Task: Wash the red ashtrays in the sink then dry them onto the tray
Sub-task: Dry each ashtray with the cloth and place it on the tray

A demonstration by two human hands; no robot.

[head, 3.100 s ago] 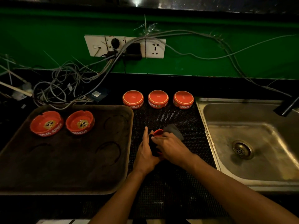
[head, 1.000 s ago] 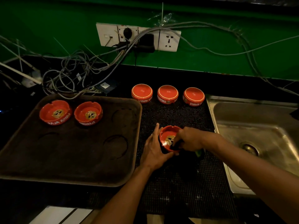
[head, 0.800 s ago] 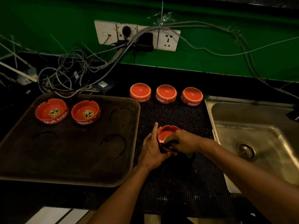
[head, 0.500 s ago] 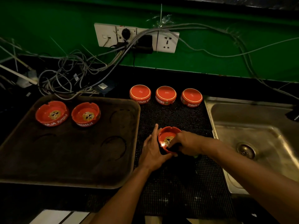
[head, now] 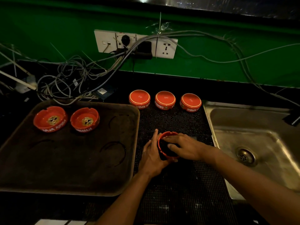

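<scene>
A red ashtray (head: 164,135) stands upright on the black mat (head: 175,120) between tray and sink. My left hand (head: 152,158) grips its left side, index finger straight along the rim. My right hand (head: 185,146) presses a dark cloth (head: 167,150) into the bowl, covering the inside. Two red ashtrays (head: 50,119) (head: 85,119) sit upright at the back left of the brown tray (head: 68,161). Three more red ashtrays (head: 139,99) (head: 165,100) (head: 190,102) lie upside down in a row at the mat's far edge.
The steel sink (head: 253,143) with its drain (head: 245,156) is at the right, a dark tap tip (head: 292,119) over its far corner. A tangle of cables (head: 65,82) lies behind the tray under wall sockets (head: 134,43) on the green wall.
The ashtray was turned upright from its earlier wrapped position. My right hand has pushed the cloth down into the bowl, hiding the emblem. My left hand keeps its hold.
</scene>
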